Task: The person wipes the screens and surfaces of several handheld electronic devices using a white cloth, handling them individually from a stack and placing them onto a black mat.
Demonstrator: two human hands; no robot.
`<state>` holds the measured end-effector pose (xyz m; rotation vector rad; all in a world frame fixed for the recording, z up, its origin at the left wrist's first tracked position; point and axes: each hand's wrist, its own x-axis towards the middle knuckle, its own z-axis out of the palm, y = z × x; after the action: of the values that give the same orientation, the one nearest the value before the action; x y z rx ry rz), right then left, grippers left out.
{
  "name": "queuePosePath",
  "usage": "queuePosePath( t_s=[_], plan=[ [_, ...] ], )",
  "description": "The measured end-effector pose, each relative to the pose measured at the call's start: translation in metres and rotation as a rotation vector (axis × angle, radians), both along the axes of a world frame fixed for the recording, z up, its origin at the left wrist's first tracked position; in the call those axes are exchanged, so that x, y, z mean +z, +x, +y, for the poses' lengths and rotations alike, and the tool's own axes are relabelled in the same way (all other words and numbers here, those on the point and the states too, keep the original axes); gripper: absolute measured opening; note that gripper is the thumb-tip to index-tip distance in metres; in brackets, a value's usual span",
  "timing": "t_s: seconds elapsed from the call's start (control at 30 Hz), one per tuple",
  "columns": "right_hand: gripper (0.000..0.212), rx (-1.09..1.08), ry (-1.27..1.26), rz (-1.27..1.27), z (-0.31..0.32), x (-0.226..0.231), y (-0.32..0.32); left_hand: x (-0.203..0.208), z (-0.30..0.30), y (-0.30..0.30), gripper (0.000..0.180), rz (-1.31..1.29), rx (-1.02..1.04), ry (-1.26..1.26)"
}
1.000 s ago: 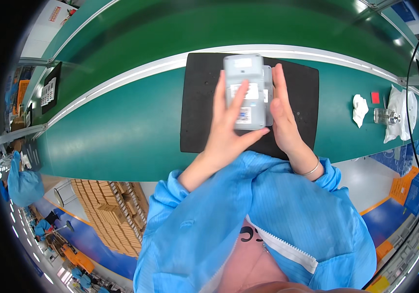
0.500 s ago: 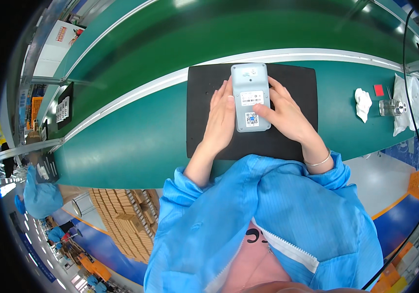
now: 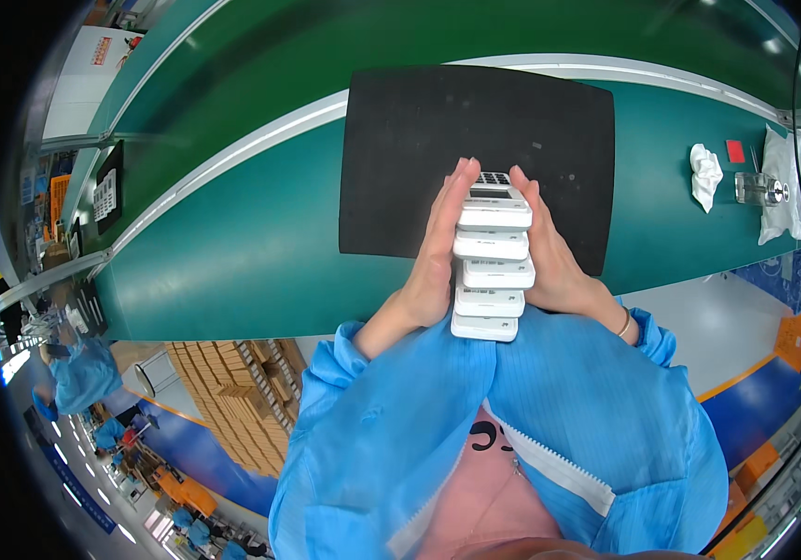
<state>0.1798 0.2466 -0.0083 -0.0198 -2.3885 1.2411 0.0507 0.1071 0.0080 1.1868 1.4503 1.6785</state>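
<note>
While my left hand (image 3: 430, 257) and right hand (image 3: 559, 261) press flat against either side, I clamp a stack of white rectangular plastic devices (image 3: 492, 257) mid-frame, above the black foam mat (image 3: 400, 159).

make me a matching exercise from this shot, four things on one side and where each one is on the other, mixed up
Things
1. stack of white devices
2. black mat
3. crumpled white cloth
4. red tag

Places
A. on the green bench at the far right, just right of the cloth
B. flat on the green bench, under the hands
C. between the left hand and right hand
D. on the bench, right of the mat

Pairs: 1-C, 2-B, 3-D, 4-A
</note>
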Motion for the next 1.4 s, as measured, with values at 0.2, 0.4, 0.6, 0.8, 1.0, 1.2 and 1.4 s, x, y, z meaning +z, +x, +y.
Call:
queuePosePath(
  t_s=[0.2, 0.4, 0.6, 0.8, 1.0, 1.2, 1.4],
  plan=[
    [0.137, -0.037, 0.008, -0.025, 0.001, 0.001, -0.005, 0.006, 0.008, -0.004, 0.087, 0.001, 0.018, -0.02],
    [0.134, -0.067, 0.035, -0.012, 0.0, 0.005, -0.015, 0.008, 0.013, -0.01, 0.084, 0.01, 0.058, 0.019],
    [0.118, -0.104, 0.159, -0.003, 0.002, 0.02, -0.043, 0.01, 0.016, -0.026, 0.077, -0.103, 0.16, 0.076],
    [0.106, -0.111, 0.356, -0.106, -0.015, 0.055, -0.091, 0.019, -0.009, -0.075, 0.081, -0.855, 0.206, 0.272],
    [0.105, -0.095, 0.602, -0.395, -0.035, 0.049, -0.129, 0.015, -0.045, -0.124, 0.086, -0.371, 0.33, -0.13],
    [0.118, -0.043, 0.171, -0.242, -0.007, 0.039, -0.099, 0.007, -0.03, -0.111, 0.089, -0.272, 0.321, -0.218],
    [0.122, -0.064, 0.13, -0.271, 0.017, 0.013, -0.05, 0.008, 0.007, -0.09, 0.094, -0.382, 0.158, -0.221]
  ],
)
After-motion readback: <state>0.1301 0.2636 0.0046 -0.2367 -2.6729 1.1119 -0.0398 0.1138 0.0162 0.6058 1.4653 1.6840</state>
